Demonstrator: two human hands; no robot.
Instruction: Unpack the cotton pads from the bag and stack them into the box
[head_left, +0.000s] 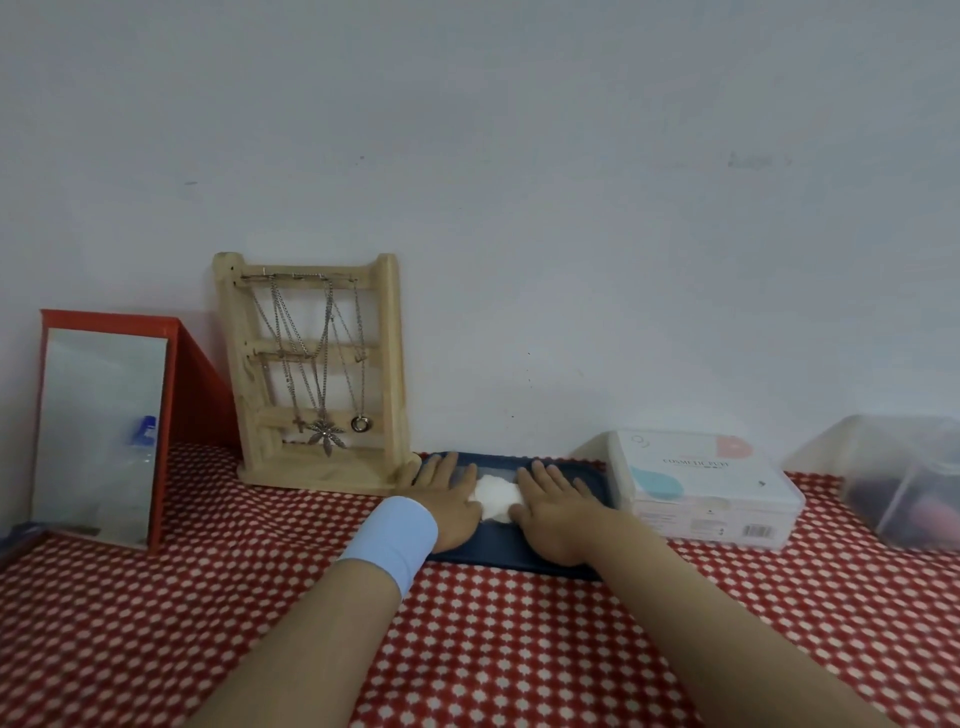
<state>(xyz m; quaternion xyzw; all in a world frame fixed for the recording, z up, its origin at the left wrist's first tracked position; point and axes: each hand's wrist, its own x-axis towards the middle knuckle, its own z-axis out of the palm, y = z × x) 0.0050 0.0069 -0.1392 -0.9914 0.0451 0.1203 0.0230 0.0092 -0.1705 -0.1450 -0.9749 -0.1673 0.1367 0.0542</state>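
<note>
2 hands (449, 499) (550, 519), 1 box (519, 562), 1 pad pack (701, 488), 1 rack (388, 364) (wooden), 1 mirror (98, 415).

Red fabric tablecloth (571, 649): regular white dots. Flat rectangular plastic box (498, 552): dark navy. Fluffy cotton pads (496, 496): white. Cloth wristband (395, 535): light blue. Wooden necklace rack (387, 364): pale tan. Boxy plastic pack (701, 486): white, with pink and teal shapes.

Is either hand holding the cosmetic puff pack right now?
No, the left hand and right hand both rest flat on the dark blue box, while the cosmetic puff pack sits untouched beside it.
</note>
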